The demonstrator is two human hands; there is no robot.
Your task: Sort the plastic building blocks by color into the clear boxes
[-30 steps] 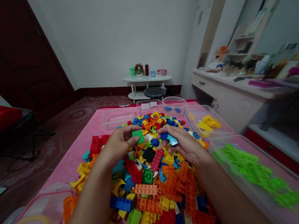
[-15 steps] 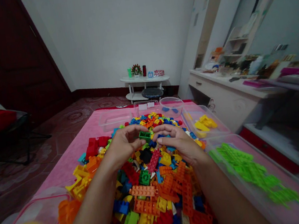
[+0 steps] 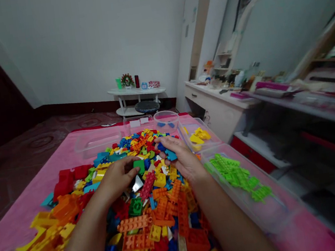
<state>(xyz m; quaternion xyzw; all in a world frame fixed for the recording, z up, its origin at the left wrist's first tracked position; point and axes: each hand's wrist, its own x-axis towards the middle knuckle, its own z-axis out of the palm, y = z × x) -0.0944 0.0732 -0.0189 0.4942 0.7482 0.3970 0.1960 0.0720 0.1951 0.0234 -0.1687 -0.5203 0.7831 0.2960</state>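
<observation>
Above the brick pile (image 3: pixel 156 220), left fingers (image 3: pixel 129 172) pinch a green brick (image 3: pixel 139 166) upright, right fingers (image 3: pixel 166 142) clasp a blue brick (image 3: pixel 171 155).

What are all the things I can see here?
brick pile: one, many colours, on the pink mat
near tub: one, clear, right, holds light green bricks
far tub: one, clear, behind it, holds yellow bricks
round bowl: one, clear, far edge of the mat
side table: one, white, by the wall
dresser: one, white, right
left hand: pinches a green brick
right hand: holds a blue brick
</observation>
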